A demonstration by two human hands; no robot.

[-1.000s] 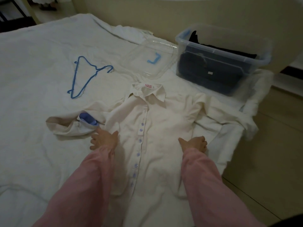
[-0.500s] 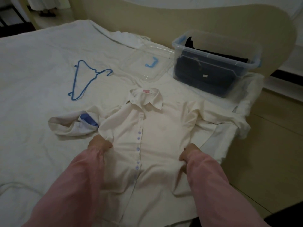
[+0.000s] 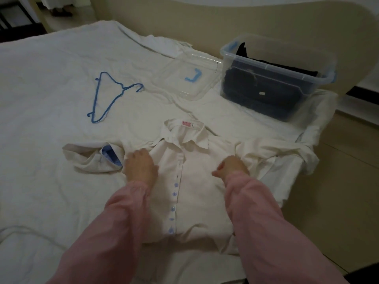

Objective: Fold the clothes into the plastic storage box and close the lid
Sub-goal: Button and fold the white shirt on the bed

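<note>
A white button-up shirt (image 3: 196, 181) lies face up on the bed, collar toward the far side and both sleeves spread sideways. My left hand (image 3: 140, 167) rests on its left shoulder with the fingers curled into the cloth. My right hand (image 3: 231, 166) is closed on the cloth at the right shoulder, thumb pointing inward. The clear plastic storage box (image 3: 272, 58) stands at the far right of the bed, open, with dark folded clothes inside. Its clear lid (image 3: 190, 78) with a blue clip lies flat to the left of the box.
A blue wire hanger (image 3: 110, 95) lies on the white sheet (image 3: 41, 140) at the far left. The bed's right edge drops to a tan floor (image 3: 338, 181), and the shirt's right sleeve hangs near that edge. A padded headboard rises behind the box.
Both hands moved from the shirt's waist up to its shoulders, closing on the cloth on the way. The shirt's lower edge now shows between my forearms.
</note>
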